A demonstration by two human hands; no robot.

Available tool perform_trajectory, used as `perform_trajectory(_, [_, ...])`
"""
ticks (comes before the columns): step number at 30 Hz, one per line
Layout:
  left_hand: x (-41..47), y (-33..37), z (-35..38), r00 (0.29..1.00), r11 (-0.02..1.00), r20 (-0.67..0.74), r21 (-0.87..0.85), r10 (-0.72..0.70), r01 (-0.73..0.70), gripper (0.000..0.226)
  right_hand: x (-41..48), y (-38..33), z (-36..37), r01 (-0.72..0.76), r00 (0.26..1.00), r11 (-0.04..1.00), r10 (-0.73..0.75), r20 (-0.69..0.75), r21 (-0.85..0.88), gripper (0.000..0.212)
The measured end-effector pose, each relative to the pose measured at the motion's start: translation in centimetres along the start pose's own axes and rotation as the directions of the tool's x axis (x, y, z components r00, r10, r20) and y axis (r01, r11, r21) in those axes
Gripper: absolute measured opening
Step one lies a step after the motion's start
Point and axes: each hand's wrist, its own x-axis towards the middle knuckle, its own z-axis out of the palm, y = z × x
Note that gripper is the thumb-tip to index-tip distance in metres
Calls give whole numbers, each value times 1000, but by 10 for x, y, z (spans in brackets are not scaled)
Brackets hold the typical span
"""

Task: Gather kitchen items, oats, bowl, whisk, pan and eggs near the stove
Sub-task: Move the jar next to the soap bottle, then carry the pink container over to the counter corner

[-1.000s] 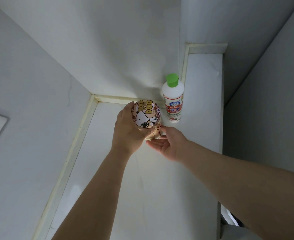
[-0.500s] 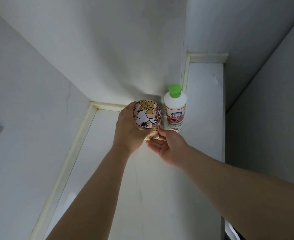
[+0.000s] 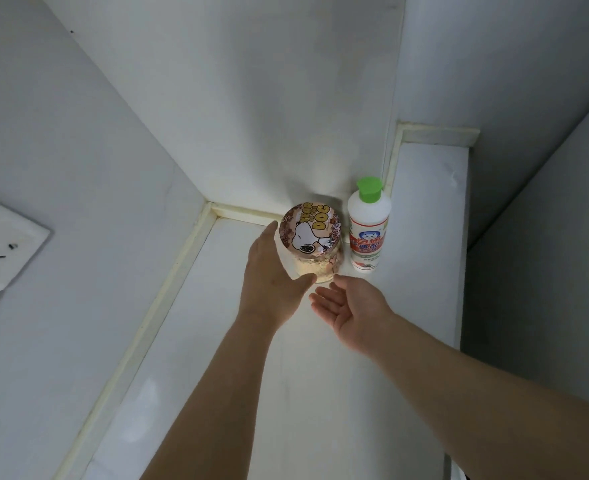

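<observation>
Half a second earlier the oats jar [image 3: 310,249] was gripped by the left hand [image 3: 275,271] around its side, with the fingertips of the right hand pressed up under its base; now the jar is seen standing upright on the white countertop [image 3: 320,393], and both hands have been drawn a little back from it; a wall socket plate [image 3: 3,242] has also come further into sight at the left edge. The left hand is held open and released, fingers straight and pointed toward the back wall [image 3: 251,98], thumb spread out to the right just in front of the jar's foot; whether the fingers or thumb still brush the glass cannot be told, since the hand overlaps the jar's left side in this view; nothing is grasped by it. The right hand [image 3: 350,311] is turned palm up and loosely cupped, fingers relaxed and open, empty, and set apart from the jar, just in front of and to the right of its base. The jar is placed in the back corner of the counter, its lid printed with a cartoon dog and the words "YEAR OF THE DOG", pale flakes visible through the clear wall; a white bottle with a green cap [image 3: 368,226] is stood just beside it on the right, close to but not clearly touching it.
</observation>
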Motion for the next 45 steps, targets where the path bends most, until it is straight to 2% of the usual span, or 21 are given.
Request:
perform_trajectory(3, [-31, 1, -10, 987, 987, -93, -108, -131, 121, 83, -13, 8, -1, 58, 997, 998, -58, -45, -4, 26])
perform_trajectory(7, [-79, 5, -30, 926, 909, -203, -342, -318, 238, 42, -50, 20, -1, 126, 989, 988, -133, -72, -94, 6])
perform_trajectory(10, [-110, 7, -44, 880, 853, -257, -456, -398, 253, 24, -83, 29, -2, 214, 973, 958, -226, -45, -191, 18])
perform_trajectory(15, [-163, 22, -64, 806, 783, -333, -575, -490, 239, 14, -134, 47, -6, 451, 891, 819, -433, 134, -353, 13])
perform_trajectory(17, [-188, 32, -67, 775, 767, -368, -603, -513, 221, 14, -150, 51, -10, 512, 859, 773, -458, 229, -374, 6])
perform_trajectory(21, [-241, 54, -65, 718, 736, -426, -654, -550, 176, 14, -189, 54, -23, 589, 801, 704, -445, 401, -396, 19])
perform_trajectory(24, [-285, 71, -60, 669, 718, -470, -683, -575, 138, 14, -221, 55, -36, 645, 750, 632, -414, 516, -430, 25])
perform_trajectory(27, [-337, 87, -52, 598, 699, -514, -706, -615, 112, 13, -255, 63, -59, 668, 719, 593, -356, 598, -450, 18])
perform_trajectory(31, [-407, 105, -37, 493, 668, -547, -738, -677, 99, 12, -301, 88, -92, 696, 670, 510, -206, 713, -506, 30])
perform_trajectory(32, [-423, 108, -33, 470, 659, -548, -746, -692, 100, 12, -310, 95, -100, 699, 666, 488, -178, 724, -523, 26])
perform_trajectory(34, [-467, 111, -31, 398, 651, -570, -752, -719, 100, 13, -336, 118, -116, 697, 663, 439, -91, 743, -568, 26])
perform_trajectory(36, [-507, 114, -33, 315, 644, -589, -758, -744, 106, 14, -359, 141, -131, 720, 623, 388, 5, 783, -575, 26])
perform_trajectory(39, [-574, 115, -37, 157, 634, -621, -772, -768, 51, 12, -393, 188, -155, 778, 502, 346, 158, 850, -524, 29])
perform_trajectory(45, [-705, 112, -38, -77, 618, -614, -784, -786, -57, 16, -453, 286, -204, 829, 376, 250, 411, 830, -500, 25])
